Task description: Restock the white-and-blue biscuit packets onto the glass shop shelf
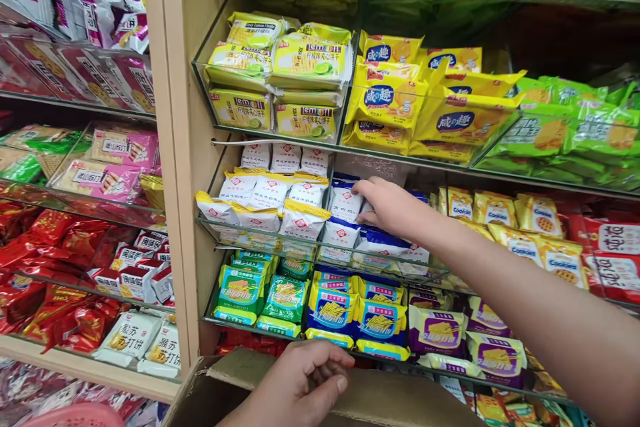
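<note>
My right hand [387, 208] reaches into a shelf compartment of blue-and-white snack packets. Its thumb and fingers are bent around the right edge of one upright packet [344, 203]; part of the grip is hidden. More blue-and-white packets [339, 237] lie in front, just below the hand. Low in the view, my left hand [305, 380] hovers over an open cardboard box [400, 395]. Its fingers are loosely curled, the thumb stands apart from them, and nothing shows in between. Yellow-and-white packets [300, 217] fill the compartment to the left of my right hand.
Above are yellow lemon biscuit packs [307, 60] and more yellow packs [383, 97] behind a clear shelf front. Green and blue cracker packs [330, 307] sit on the shelf below. A wooden upright [173, 147] separates the left shelves. A pink basket [75, 415] shows at lower left.
</note>
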`<state>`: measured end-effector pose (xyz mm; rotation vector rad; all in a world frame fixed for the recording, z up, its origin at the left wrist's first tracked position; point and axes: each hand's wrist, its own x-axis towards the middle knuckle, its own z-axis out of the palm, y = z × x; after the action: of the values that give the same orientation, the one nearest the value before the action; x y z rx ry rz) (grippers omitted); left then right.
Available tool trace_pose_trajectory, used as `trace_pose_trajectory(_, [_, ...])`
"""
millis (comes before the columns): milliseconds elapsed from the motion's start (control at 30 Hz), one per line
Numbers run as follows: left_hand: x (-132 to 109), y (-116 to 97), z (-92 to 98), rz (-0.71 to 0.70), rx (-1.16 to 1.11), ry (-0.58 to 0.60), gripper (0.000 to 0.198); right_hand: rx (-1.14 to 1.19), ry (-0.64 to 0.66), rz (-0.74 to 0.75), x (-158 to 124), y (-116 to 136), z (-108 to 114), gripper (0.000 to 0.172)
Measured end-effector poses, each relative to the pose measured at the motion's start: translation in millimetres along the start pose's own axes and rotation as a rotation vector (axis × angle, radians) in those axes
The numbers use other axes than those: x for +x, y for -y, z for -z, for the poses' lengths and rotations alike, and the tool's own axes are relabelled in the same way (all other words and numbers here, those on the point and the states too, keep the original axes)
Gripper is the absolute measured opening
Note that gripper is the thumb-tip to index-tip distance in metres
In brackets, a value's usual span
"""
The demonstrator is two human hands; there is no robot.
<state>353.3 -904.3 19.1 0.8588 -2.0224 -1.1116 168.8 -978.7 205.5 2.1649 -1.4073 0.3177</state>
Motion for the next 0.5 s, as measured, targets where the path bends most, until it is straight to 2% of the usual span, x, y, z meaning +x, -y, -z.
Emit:
trace_pose_trajectory(167, [-1.0, 1.4, 0.5, 0.008, 0.005, 0.013, 0.024, 0.017, 0.004, 0.107, 14.5, -4.3, -7.2, 0.029])
trace_pose_trajectory(267, [-0.5, -1.0, 0.9, 0.026, -0.017, 0.028, 0.025, 0.039, 0.002, 0.129, 16.2, -7.0, -10.3, 0.030])
trace_pose_trajectory(367, [0.6, -2.4, 1.0, 0.015, -0.016, 0.018, 0.024, 0.056, -0.020, 0.143, 16.0, -10.7, -10.5, 0.023])
trace_pose_trajectory(433, [1.0, -2.3, 1.0, 0.009, -0.014, 0.015, 0.024, 0.070, -0.075, 0.142, 11.6, -12.7, -5.5, 0.019])
trace_pose_trajectory(500, [1.1, -2.0, 1.1, 0.005, -0.026, 0.019, 0.023, 0.091, -0.196, 0.121, -1.2, -10.8, 4.5, 0.018])
